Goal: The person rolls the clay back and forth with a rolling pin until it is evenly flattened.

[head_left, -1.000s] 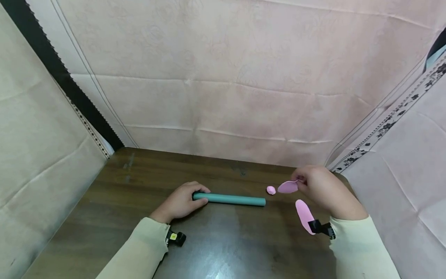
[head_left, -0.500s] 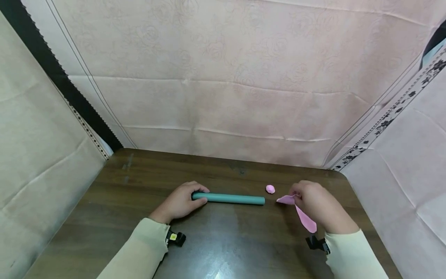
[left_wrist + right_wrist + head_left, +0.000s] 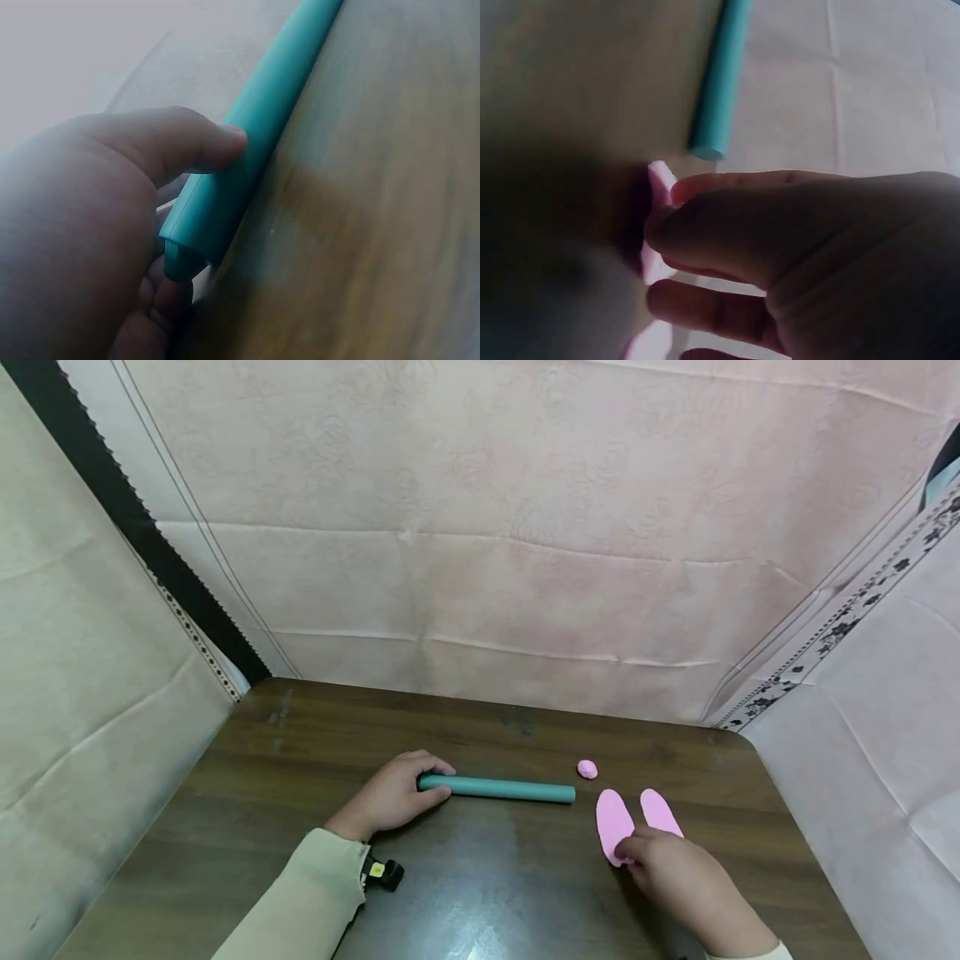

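My left hand (image 3: pixel 390 797) grips the left end of a teal tube (image 3: pixel 506 789) that lies crosswise on the brown table. In the left wrist view, the thumb lies along the top of the tube (image 3: pixel 266 97), and its near end shows a folded edge. With thumb and fingers, my right hand (image 3: pixel 678 881) pinches the near end of a flat pink oval piece (image 3: pixel 612 817), close over the table. A second pink oval piece (image 3: pixel 660 812) lies just right of it, its near end hidden behind the hand. In the right wrist view the held piece (image 3: pixel 656 262) appears edge-on.
A small pink lump (image 3: pixel 587 769) sits beyond the tube's right end. The wooden table (image 3: pixel 465 877) ends at a pale cloth backdrop (image 3: pixel 480 610), with more cloth hanging at both sides.
My right hand has brought the pinched pink piece from the back right toward me, to the left of the other oval. The left hand stays on the teal tube.
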`<state>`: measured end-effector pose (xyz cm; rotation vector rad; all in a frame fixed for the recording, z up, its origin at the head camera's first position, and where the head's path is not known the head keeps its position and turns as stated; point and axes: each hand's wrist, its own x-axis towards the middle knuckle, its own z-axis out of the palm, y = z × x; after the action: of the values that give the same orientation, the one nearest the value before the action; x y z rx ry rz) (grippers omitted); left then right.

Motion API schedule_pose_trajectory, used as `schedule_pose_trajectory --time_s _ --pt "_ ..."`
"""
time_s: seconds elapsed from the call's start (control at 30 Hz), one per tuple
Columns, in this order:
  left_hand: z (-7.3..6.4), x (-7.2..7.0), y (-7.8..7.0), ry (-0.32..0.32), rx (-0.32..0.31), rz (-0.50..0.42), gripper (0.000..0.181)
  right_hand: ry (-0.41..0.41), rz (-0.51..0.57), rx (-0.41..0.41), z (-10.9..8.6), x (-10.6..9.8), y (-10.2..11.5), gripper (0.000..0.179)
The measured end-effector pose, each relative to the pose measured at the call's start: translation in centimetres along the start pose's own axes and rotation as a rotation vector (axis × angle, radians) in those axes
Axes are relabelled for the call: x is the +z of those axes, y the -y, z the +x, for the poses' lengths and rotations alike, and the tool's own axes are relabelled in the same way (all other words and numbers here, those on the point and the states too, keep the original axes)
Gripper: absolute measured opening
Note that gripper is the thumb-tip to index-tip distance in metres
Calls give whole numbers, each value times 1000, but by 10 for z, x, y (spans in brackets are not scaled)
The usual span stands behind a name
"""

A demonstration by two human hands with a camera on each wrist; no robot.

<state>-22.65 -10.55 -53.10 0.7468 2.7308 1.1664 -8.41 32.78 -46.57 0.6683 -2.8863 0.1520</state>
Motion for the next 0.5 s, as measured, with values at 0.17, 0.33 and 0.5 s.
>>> schedule_pose_trajectory --time_s 0.17,0.33,0.5 --pt "0 0 0 -5 4 -5 23 26 2 -40 -7 3 2 28" --pt "0 0 0 -3 1 -9 22 96 41 43 7 -10 2 22" --pt "1 1 1 3 -6 -9 22 31 66 159 39 -19 -6 11"
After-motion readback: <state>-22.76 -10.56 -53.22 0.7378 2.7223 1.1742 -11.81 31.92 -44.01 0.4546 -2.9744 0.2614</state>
